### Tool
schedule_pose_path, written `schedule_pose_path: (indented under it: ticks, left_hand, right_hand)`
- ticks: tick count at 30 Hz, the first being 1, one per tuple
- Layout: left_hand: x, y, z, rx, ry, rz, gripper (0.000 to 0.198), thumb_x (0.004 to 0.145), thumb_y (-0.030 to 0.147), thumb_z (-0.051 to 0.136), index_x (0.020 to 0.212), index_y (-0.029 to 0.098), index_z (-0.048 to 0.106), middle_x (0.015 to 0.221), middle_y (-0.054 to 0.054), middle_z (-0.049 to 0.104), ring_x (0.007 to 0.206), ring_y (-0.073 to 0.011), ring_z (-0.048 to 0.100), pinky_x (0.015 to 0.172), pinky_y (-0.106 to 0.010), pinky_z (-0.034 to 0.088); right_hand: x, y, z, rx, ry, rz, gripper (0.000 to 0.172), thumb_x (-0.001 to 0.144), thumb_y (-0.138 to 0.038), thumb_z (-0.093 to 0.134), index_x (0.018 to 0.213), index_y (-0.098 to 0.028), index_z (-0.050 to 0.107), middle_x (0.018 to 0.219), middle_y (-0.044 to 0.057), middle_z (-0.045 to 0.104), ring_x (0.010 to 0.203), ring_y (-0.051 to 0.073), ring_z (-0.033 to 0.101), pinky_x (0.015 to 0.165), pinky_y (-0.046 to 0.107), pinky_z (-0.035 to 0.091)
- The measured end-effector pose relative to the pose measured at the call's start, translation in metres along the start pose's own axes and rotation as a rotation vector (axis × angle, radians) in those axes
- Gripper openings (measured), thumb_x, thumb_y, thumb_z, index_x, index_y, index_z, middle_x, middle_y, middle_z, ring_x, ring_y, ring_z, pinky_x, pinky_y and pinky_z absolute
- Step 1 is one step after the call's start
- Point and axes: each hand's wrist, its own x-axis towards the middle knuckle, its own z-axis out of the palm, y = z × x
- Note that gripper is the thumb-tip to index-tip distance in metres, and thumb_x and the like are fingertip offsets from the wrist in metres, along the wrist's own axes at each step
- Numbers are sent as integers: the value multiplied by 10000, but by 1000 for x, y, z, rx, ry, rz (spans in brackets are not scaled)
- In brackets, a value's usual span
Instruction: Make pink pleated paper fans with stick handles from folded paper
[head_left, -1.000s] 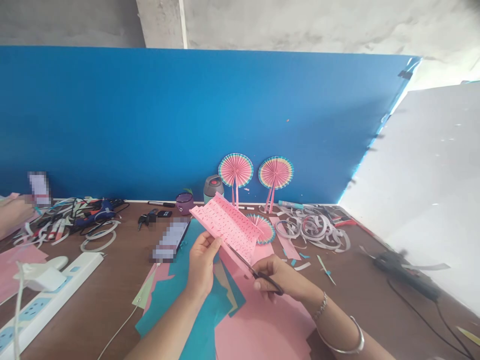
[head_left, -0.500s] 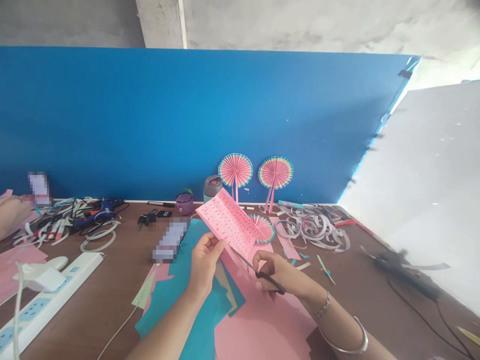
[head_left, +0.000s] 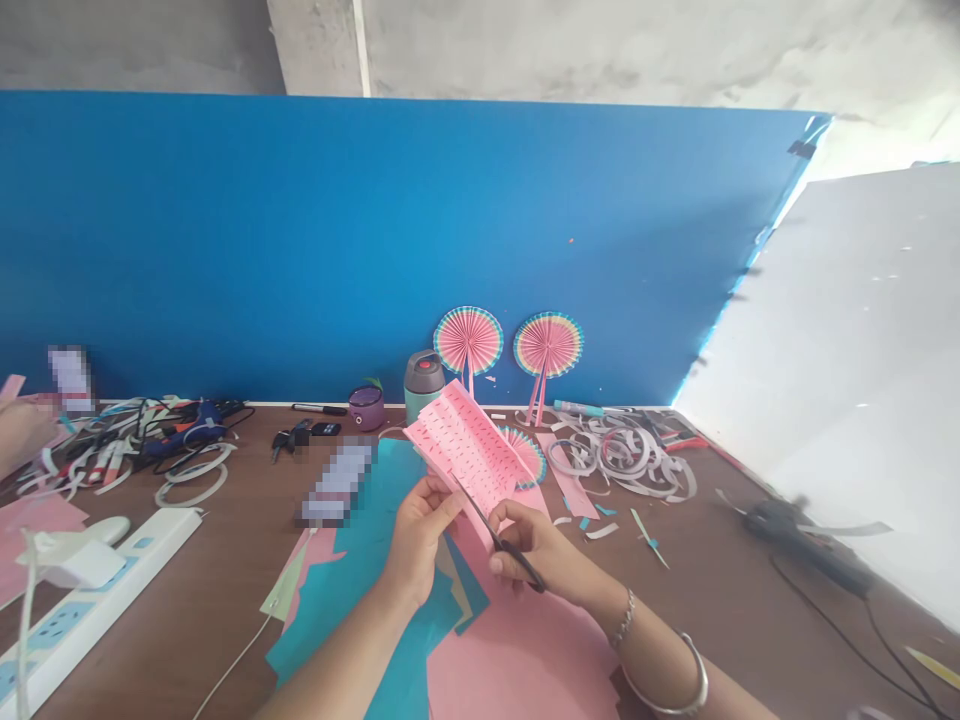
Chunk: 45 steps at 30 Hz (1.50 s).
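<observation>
My left hand [head_left: 421,528] pinches the lower left edge of a pink sheet of paper [head_left: 480,440] covered in small red dashes, holding it up at a slant. My right hand [head_left: 536,550] is closed around black-handled scissors [head_left: 517,565], whose blades lie along the sheet's lower edge close to my left thumb. Under my hands lie a large pink sheet [head_left: 517,660] and teal paper [head_left: 337,610] with jagged edges. Behind the dashed sheet, a small pleated paper rosette [head_left: 529,457] is partly hidden.
Two round pleated fans [head_left: 469,342] lean on the blue partition [head_left: 300,240]. A flask [head_left: 424,380], purple cup [head_left: 367,407] and blurred phone [head_left: 337,483] stand or lie behind. Curled paper strips [head_left: 630,455] lie right; a power strip [head_left: 97,590] left. A co-worker's hand [head_left: 26,430] shows far left.
The dashed sheet has tilted more steeply and shifted slightly right. My right hand and the scissors have moved left, closer to my left hand, which has also moved a little right.
</observation>
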Motion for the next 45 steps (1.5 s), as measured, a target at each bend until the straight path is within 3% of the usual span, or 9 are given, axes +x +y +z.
schedule_pose_path:
  ticks: [6,17,28,45]
  left_hand:
    - [1,-1,-3,4,0,-4,245,674,343,721,640,161,560,615,27,569,555,-86,478,553,-209,366]
    - [0,-2,-3,-18,-28,-28,233,713,349,690,637,174,557,636,22,587,593,-103,503,592,-220,375]
    - [0,2,-1,-37,-36,-23,235,709,347,697,649,162,564,639,13,586,588,-102,502,582,-231,377]
    - [-2,-6,-1,10,-104,-43,218,730,317,671,656,161,539,611,13,589,563,-100,497,578,-227,377]
  right_hand:
    - [0,0,1,-16,12,-17,498,601,-469,776,810,-194,417,517,-73,561,375,72,509,335,144,340]
    - [2,5,2,-17,19,-28,506,594,-482,778,810,-202,416,510,-86,539,371,73,498,321,138,304]
    - [1,7,1,15,33,-49,492,594,-426,798,791,-203,405,499,-79,566,356,67,472,324,147,345]
    - [0,-1,4,14,46,-42,493,592,-463,784,794,-198,420,472,-89,535,354,69,483,323,142,318]
